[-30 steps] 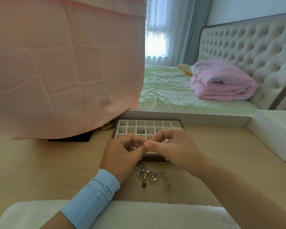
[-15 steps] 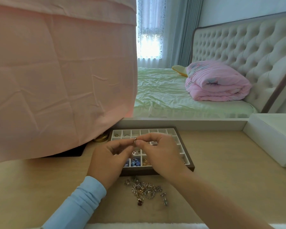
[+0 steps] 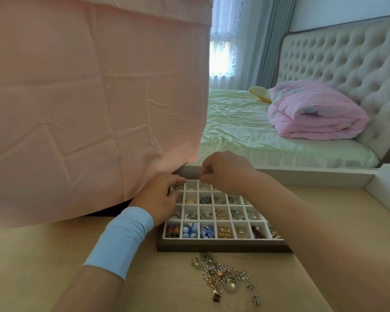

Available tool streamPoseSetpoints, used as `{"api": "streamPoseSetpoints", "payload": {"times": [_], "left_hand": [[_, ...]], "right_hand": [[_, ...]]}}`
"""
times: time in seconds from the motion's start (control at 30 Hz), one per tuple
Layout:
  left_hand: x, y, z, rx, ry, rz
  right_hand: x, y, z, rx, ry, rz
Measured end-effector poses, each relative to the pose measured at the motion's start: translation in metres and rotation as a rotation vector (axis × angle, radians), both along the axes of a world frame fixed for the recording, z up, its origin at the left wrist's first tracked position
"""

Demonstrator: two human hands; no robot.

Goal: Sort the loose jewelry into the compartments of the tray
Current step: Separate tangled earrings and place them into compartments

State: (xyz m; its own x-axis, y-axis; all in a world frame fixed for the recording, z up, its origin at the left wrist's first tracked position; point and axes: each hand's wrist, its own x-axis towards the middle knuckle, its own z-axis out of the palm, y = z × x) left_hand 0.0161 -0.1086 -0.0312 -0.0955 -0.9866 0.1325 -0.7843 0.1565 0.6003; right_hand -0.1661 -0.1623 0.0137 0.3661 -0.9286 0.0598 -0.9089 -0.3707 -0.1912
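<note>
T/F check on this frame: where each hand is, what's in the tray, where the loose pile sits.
1. The loose jewelry pile lies on the table, just in front of the tray. True.
2. The right hand is reaching into that pile. False: it pinches a small piece over the tray's far row.
3. Blue beads sit in the tray's near row. True.
4. The left hand lies flat on the table, away from the tray. False: it is at the tray's far-left corner.
5. Every compartment is empty. False: many hold pieces.
</note>
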Motion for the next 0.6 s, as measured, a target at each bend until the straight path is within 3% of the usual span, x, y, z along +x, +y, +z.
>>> {"api": "streamPoseSetpoints", "payload": {"times": [0.27,0.43,0.6], "left_hand": [[0.021,0.004,-0.010,0.000,0.119,-0.011],[0.023,0.003,-0.009,0.011,0.112,-0.005],[0.022,0.001,-0.012,-0.010,0.052,-0.018]], "right_hand": [[0.016,-0.022,-0.012,-0.096,0.397,0.074],[0.018,-0.026,-0.014,-0.111,0.434,0.095],[0.013,-0.030,-0.015,-0.062,0.354,0.123]]}}
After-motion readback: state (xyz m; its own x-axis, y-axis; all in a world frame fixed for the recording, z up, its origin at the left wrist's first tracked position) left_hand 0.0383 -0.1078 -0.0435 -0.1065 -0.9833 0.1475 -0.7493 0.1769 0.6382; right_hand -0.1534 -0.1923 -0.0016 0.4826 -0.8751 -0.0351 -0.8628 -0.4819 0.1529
